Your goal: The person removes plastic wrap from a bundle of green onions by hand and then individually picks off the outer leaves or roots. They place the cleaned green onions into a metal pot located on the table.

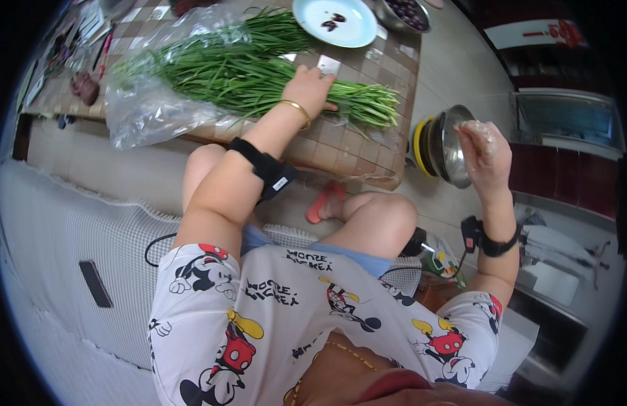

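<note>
A big bundle of garlic chives (232,76) lies across the table, its leafy ends partly inside a clear plastic bag (156,114) and its pale cut stems towards the right edge. My left hand (309,87) rests palm down on the stems with fingers spread. Raised past the table's right edge is my right hand (485,152), in front of a stainless steel basin (453,152). Its fingers are bunched and bear wet, whitish smears. Whether something small is pinched between them cannot be made out.
A pale blue plate (313,33) with dark scraps and a metal bowl of dark round fruit (407,15) stand at the table's far side. Pens (106,48) and a brown figurine (85,89) lie left. A black phone (95,284) rests on the sofa (49,228).
</note>
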`<action>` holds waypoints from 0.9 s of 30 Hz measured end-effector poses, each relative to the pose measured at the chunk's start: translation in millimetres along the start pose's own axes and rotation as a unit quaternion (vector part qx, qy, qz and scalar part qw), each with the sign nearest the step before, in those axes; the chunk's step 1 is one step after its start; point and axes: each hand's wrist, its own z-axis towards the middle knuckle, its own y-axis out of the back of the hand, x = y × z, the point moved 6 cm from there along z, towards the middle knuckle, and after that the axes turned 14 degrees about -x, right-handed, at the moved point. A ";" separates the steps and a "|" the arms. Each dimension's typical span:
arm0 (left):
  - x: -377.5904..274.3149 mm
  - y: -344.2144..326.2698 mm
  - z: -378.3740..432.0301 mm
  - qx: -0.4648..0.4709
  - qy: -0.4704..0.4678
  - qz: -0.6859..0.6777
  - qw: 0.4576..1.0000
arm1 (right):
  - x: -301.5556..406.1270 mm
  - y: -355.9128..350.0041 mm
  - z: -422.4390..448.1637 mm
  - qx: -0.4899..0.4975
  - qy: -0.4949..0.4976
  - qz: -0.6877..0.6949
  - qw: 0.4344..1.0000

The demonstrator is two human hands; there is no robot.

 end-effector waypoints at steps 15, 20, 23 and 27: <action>-13.3 24.0 -2.8 0.034 -0.072 0.068 0.995 | 34.5 -197.8 -96.3 -0.012 -0.314 0.086 0.946; -10.6 28.9 -0.1 -0.030 -0.086 0.111 0.990 | 34.7 -221.6 -105.6 -0.030 -0.273 0.035 0.961; -10.4 27.7 1.5 -0.028 -0.087 0.116 0.989 | 34.7 -209.3 -108.8 -0.038 -0.331 0.119 0.935; -6.8 24.9 6.7 -0.004 -0.052 0.104 0.993 | 19.3 -202.2 -125.3 -0.034 -0.444 0.178 0.877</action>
